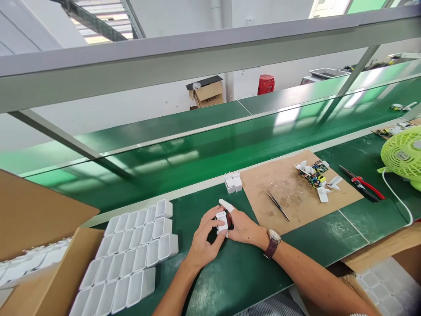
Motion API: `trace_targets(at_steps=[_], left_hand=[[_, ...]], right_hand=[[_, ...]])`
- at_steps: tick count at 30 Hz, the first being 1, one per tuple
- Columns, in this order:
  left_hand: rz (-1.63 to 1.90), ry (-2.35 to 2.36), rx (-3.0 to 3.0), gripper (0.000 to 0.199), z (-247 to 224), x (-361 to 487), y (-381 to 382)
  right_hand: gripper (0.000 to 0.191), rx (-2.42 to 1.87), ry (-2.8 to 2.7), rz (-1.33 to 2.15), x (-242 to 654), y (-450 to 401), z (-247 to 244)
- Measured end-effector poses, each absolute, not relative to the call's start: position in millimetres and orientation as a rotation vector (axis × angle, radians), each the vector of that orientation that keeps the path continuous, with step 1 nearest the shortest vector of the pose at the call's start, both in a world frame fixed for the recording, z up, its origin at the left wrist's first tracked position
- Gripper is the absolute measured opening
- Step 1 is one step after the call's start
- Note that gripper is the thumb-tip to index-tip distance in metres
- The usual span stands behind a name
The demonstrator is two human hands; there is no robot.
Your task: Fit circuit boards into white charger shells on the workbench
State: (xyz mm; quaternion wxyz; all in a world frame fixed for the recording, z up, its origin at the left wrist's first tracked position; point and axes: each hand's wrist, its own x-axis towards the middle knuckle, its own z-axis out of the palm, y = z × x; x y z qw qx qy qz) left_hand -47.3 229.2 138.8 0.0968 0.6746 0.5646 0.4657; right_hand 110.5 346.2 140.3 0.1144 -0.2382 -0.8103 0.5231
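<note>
A small white plastic part is held between both hands above the green table. My left hand grips it from the left, with thumb and fingers on its near side. My right hand holds it from the right; white covers sit on its fingertips. Rows of open white housings stand left of my hands. Just beyond my hands, a few small white parts stand together near the table's back edge.
Brown board carries tweezers and circuit boards. Pliers and a green fan lie farther right. Cardboard boxes flank the table. A metal beam crosses above.
</note>
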Motion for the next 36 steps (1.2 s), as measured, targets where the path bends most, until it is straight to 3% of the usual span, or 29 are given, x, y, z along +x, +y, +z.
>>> trace_targets(at_steps=[5, 18, 24, 36], left_hand=[[1.416, 1.796, 2.043, 0.028, 143, -47, 233], [1.228, 1.8, 2.107, 0.014, 156, -53, 235], [0.949, 1.792, 2.093, 0.004, 177, -61, 236], [0.381, 1.984, 2.219, 0.006, 196, -56, 241]], right_hand=[[0.095, -0.736, -2.41, 1.48, 109, 346, 143], [0.096, -0.721, -2.404, 1.412, 110, 345, 135], [0.098, -0.699, -2.422, 1.359, 110, 345, 132], [0.104, -0.632, -2.426, 1.319, 109, 346, 127]])
